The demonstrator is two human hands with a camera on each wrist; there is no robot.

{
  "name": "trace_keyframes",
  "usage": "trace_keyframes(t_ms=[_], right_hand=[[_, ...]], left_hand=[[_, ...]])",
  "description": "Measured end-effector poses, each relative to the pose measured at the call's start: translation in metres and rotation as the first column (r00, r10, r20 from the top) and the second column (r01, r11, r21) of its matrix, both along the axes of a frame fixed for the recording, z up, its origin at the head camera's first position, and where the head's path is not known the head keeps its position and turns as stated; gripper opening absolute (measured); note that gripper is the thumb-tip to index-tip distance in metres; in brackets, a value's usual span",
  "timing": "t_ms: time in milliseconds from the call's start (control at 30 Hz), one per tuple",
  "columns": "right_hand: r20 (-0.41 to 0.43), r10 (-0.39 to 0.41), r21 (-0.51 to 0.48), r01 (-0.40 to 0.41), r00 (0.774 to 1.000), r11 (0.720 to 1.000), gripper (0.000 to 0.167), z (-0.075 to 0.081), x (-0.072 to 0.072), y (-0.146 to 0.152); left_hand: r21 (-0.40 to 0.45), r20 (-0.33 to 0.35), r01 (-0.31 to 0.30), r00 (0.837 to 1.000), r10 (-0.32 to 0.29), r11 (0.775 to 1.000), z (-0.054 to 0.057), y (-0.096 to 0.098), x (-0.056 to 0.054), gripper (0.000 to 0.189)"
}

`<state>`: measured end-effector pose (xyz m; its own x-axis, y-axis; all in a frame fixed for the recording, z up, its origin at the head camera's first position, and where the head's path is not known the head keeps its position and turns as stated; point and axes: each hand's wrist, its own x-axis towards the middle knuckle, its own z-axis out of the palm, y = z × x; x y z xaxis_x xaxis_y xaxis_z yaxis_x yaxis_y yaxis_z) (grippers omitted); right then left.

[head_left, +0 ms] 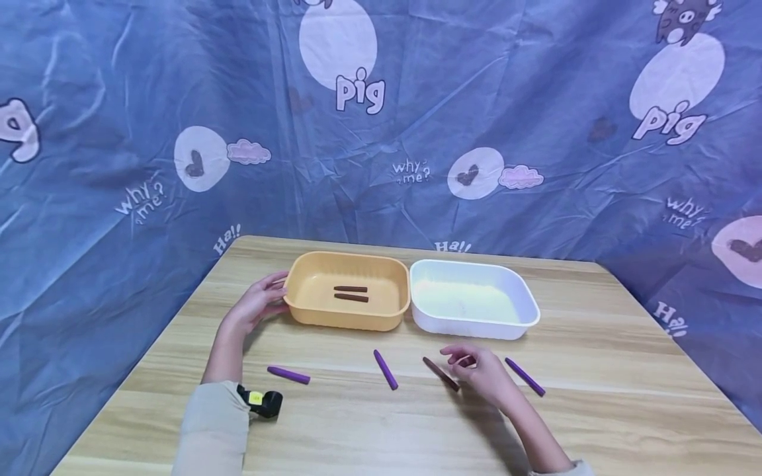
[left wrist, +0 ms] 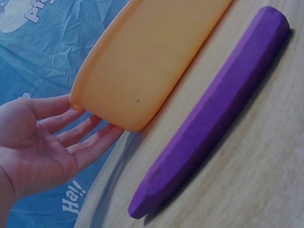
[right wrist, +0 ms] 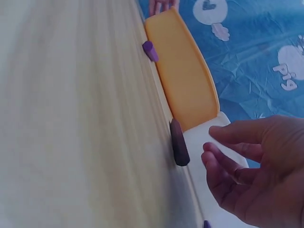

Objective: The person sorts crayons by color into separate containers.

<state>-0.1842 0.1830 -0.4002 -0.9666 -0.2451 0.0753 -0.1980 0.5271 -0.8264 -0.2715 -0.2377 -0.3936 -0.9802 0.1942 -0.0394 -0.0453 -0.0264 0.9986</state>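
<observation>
My left hand (head_left: 257, 305) touches the left end of the yellow-orange bin (head_left: 345, 320), its fingers fairly straight against the wall in the left wrist view. Two brown crayons (head_left: 351, 297) lie inside that bin. My right hand (head_left: 479, 371) hovers beside a brown crayon (head_left: 440, 374) on the table, fingers loosely bent with nothing between them; the right wrist view shows a gap between the fingertips and the crayon. One purple crayon (head_left: 288, 375) lies near my left forearm, another purple crayon (head_left: 385, 369) in the middle, and a third purple crayon (head_left: 525, 377) right of my right hand.
A white bin (head_left: 476, 328) stands against the right side of the yellow-orange one. Both rest toward the back of the wooden table (head_left: 333, 430). Blue printed cloth (head_left: 357, 165) hangs behind and at the sides. A black strap device (head_left: 264, 402) sits on my left wrist.
</observation>
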Motion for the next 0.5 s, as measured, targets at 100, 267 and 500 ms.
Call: trace_keyframes(t_ms=[100,267,500], right_hand=[[0.024,-0.016,-0.007,0.017,1.000,1.000,0.027,-0.004,0.003,0.001],[0.031,-0.008,0.007,0.008,0.999,1.000,0.029,-0.010,0.006,0.004],[0.010,0.031,0.084,-0.032,0.999,0.996,0.033,-0.014,0.006,0.008]], left_hand=[[-0.005,-0.004,0.000,1.000,0.000,1.000,0.001,0.000,0.000,0.052],[-0.009,-0.003,-0.001,1.000,0.001,1.000,0.002,0.000,0.001,0.052],[0.004,0.004,0.001,1.000,-0.001,1.000,0.001,0.000,-0.001,0.052]])
